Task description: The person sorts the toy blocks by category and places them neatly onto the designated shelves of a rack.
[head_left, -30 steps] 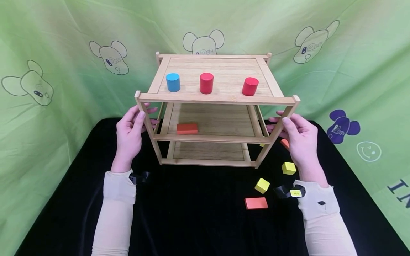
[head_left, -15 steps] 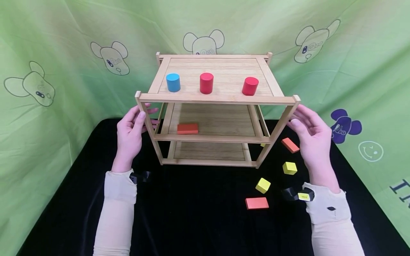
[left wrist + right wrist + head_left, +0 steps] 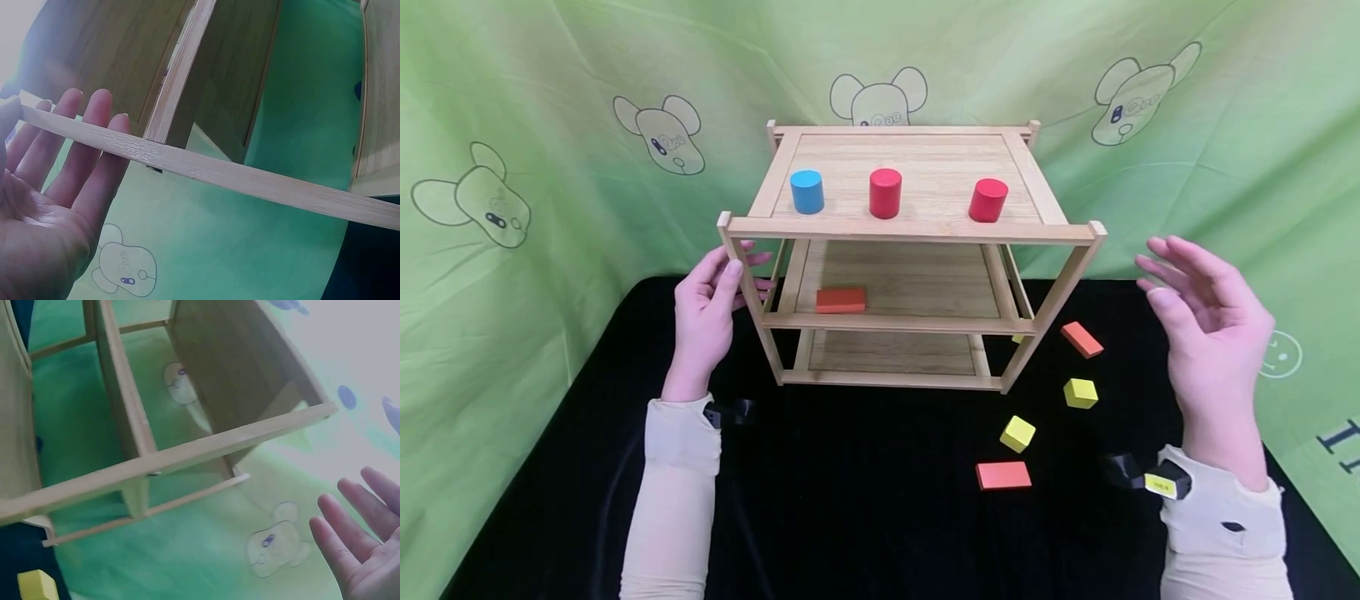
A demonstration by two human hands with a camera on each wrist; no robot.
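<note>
A three-tier wooden shelf rack stands in the middle of the head view. My left hand holds its front left post near the top, thumb in front and fingers behind. In the left wrist view the post crosses between that thumb and the loosely bent fingers. My right hand is off to the right of the rack with nothing in it, fingers relaxed and apart from the front right post. On the top tier stand a blue cylinder and two red cylinders.
A red-orange block lies on the middle tier. Right of the rack, on the black cloth, are yellow cubes and flat red-orange blocks. A green printed curtain hangs behind and at both sides.
My right hand has let go of the front right post and moved away to the right, uncovering a red-orange block. The left hand stays at its post and the rack keeps its place.
</note>
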